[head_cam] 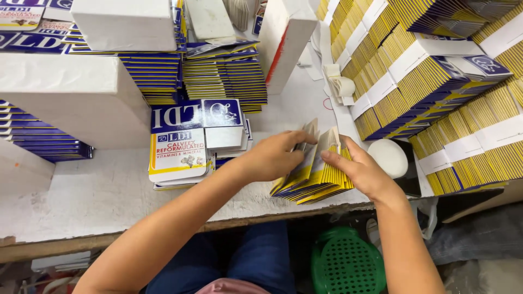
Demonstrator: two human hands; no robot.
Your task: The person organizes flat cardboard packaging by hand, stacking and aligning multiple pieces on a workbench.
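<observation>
Here, a stack of flattened yellow-and-blue cartons [311, 177] is held upright on edge near the front of the white worktop [98, 190]. The left hand [275, 157] is curled around the stack's near-left side, with its fingers bent over the top edges. The right hand [362, 171] is pressed against the stack's right side, fingers half closed and the thumb laid across the upper edges. Just left, a low pile of flat printed cartons [180, 155] is seen; banded bundles [436, 81] are stacked at the right, beside a white round lid [388, 158].
</observation>
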